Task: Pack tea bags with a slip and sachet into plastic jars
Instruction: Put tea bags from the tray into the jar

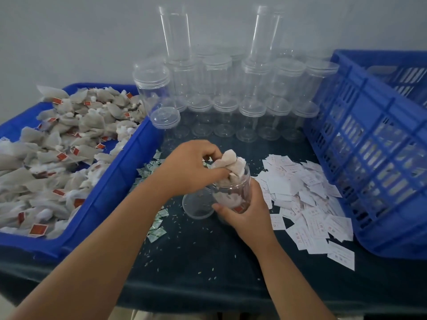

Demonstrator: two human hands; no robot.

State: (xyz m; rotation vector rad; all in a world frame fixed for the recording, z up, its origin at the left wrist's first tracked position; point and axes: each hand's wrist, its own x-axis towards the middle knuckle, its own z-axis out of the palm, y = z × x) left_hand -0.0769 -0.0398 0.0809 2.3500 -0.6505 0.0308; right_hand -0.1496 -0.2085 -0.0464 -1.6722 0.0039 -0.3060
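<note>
At the worktop's centre, the right hand keeps its grip wrapped around a tilted clear jar, while the left hand pinches a bunch of tea bags into its mouth. The lid lies just at 9 o'clock of the jar; slips spread at 3 o'clock, sachets at 8 o'clock.

Evenly and softly lit, fairly bright, with no hard shadows anywhere. Faint pale glints on the clear jars at the back, blending into the grey wall. Slightly soft throughout, grainy on the dark bench. Wide-angle bending at the edges, most plainly along the blue crate at right.
</note>
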